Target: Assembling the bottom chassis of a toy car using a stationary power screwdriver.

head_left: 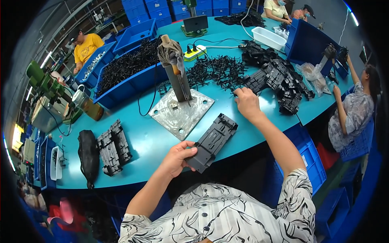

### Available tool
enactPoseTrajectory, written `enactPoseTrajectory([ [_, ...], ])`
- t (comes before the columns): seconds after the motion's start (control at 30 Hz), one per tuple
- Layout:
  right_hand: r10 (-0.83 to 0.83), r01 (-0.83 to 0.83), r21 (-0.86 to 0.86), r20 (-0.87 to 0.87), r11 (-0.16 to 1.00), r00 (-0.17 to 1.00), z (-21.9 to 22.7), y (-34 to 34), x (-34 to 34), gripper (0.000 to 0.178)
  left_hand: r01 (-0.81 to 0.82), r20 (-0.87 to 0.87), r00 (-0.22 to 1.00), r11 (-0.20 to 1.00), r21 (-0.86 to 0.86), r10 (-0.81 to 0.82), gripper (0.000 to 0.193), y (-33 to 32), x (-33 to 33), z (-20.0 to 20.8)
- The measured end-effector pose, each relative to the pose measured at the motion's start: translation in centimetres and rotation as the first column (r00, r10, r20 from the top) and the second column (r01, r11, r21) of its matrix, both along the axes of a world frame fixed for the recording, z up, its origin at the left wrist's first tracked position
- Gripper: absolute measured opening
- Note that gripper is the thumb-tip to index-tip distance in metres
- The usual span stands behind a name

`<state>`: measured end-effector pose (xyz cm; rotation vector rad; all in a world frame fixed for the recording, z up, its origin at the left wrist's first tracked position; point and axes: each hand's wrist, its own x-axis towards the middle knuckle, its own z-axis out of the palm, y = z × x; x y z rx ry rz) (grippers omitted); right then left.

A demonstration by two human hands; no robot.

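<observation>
My left hand (pixel 178 158) grips one end of a black plastic housing part (pixel 214 139), thumb on top, held at the table's near edge. My right hand (pixel 246 102) reaches over the table to the edge of a loose pile of small black plastic pieces (pixel 219 71). Its fingertips are bent together there, and what they hold, if anything, is too small to make out. Between and beyond my hands stands an upright metal post (pixel 178 83) with cloth wrapped round its top, on a square metal plate (pixel 182 111).
Left of the plate lie several similar black housings (pixel 114 148) beside a black pouch (pixel 88 158). More housings (pixel 275 77) are heaped at right. A blue bin (pixel 117 90) of black pieces, a jar (pixel 87 103) and a power strip (pixel 195 52) stand farther back. Co-workers sit around.
</observation>
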<state>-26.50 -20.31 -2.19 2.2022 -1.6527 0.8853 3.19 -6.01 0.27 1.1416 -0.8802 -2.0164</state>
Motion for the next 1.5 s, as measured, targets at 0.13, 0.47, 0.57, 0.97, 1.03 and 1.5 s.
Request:
enactPoseTrajectory([
  [0.13, 0.122, -0.106, -0.092, 0.193, 0.99, 0.974, 0.1, -1.3, -0.9, 0.009, -0.004, -0.003, 1.0, 1.0, -0.008, 0.004, 0.026, 0.2, -0.1, 0.0],
  [0.47, -0.311, -0.462, 0.323, 0.945, 0.826, 0.103, 3.9, 2.0, -3.3, 0.014, 0.001, 0.024, 1.0, 1.0, 0.014, -0.001, 0.026, -0.4, -0.2, 0.1],
  [0.57, -0.425, -0.459, 0.392, 0.905, 0.797, 0.034, 4.1, 2.8, -4.0, 0.012, -0.026, 0.037, 0.999, 0.999, -0.019, 0.027, 0.028, -0.3, -0.6, 0.0],
  [0.97, -0.613, -0.585, 0.531, 0.787, 0.613, 0.073, 2.5, 8.8, -3.0, 0.016, -0.029, -0.12, 0.992, 0.993, 0.117, 0.043, 0.015, 1.7, -0.7, 0.2],
  [1.03, -0.362, -0.228, 0.653, 0.638, 0.722, 0.679, 2.9, 9.6, -2.7, 0.016, -0.048, -0.137, 0.988, 0.988, 0.148, 0.069, 0.013, 1.7, -1.0, 0.2],
  [1.5, 0.432, -0.437, 0.003, 0.146, 0.899, 0.89, 2.1, 9.6, -2.3, 0.024, -0.138, -0.203, 0.965, 0.98, 0.142, 0.166, 0.013, 2.1, -3.0, -0.7],
])
